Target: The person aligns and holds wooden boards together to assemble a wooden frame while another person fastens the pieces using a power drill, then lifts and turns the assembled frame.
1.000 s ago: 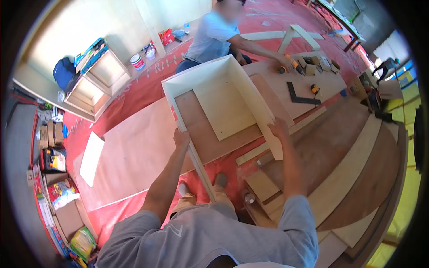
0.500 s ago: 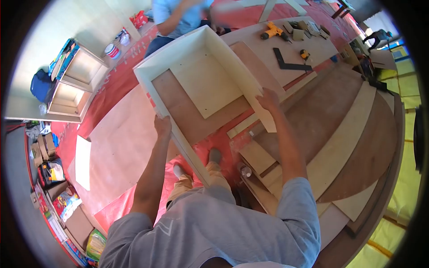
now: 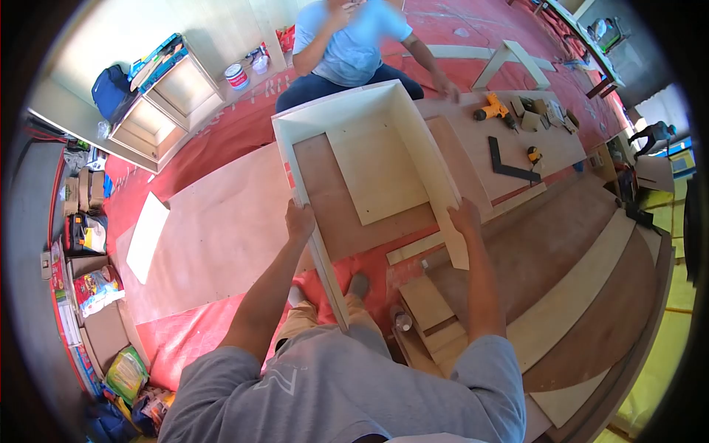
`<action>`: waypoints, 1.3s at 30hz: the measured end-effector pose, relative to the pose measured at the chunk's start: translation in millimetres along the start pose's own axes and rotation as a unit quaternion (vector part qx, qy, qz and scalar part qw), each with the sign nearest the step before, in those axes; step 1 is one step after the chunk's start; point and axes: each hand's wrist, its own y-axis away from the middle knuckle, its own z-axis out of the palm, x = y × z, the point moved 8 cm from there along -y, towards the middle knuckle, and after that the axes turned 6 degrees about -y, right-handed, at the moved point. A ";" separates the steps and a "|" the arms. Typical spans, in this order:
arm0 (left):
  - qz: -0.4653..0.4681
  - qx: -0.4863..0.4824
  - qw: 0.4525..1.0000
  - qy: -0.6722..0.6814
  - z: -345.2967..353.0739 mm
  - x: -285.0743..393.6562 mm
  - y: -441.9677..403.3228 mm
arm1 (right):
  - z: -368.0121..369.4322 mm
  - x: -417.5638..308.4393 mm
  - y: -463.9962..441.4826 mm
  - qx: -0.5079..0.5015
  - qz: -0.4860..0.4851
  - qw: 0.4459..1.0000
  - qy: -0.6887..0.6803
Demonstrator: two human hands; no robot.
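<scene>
A pale wooden box frame (image 3: 422,151), with no panel across it, spans the space before me. My left hand (image 3: 300,221) is closed around its left side board, and my right hand (image 3: 465,218) grips the right side board. The left board reaches back almost to my lap. Through the frame I see a light plywood panel (image 3: 377,177) lying on a larger brownish sheet. A co-worker (image 3: 347,44) sits at the frame's far side, one hand near the face, the other (image 3: 445,87) lowered toward the boards.
An orange drill (image 3: 495,111), a black square (image 3: 506,164) and a smaller yellow tool (image 3: 534,155) lie on boards at right. Long strips and sheets (image 3: 569,292) are stacked to my right. A bottle (image 3: 401,319) stands by my leg. A shelf unit (image 3: 159,122) is at left.
My view has shifted, so the frame and surroundings sit lower and mostly further right. The co-worker shows more fully, with one arm stretched out to the side. Both my hands keep their hold.
</scene>
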 end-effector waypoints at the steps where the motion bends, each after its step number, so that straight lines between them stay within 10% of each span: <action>1: 0.002 0.002 1.000 -0.001 1.2 3.2 0.3 | -2.7 -2.6 1.1 0.002 -0.005 1.000 -0.011; 20: 0.033 -0.018 0.999 -0.005 5.7 7.3 -4.5 | -12.1 -8.7 10.5 -0.064 0.099 0.993 0.032; 39: 0.121 0.044 0.986 -0.105 -10.3 -9.0 -16.8 | -2.4 -13.8 17.0 -0.153 -0.022 0.982 -0.104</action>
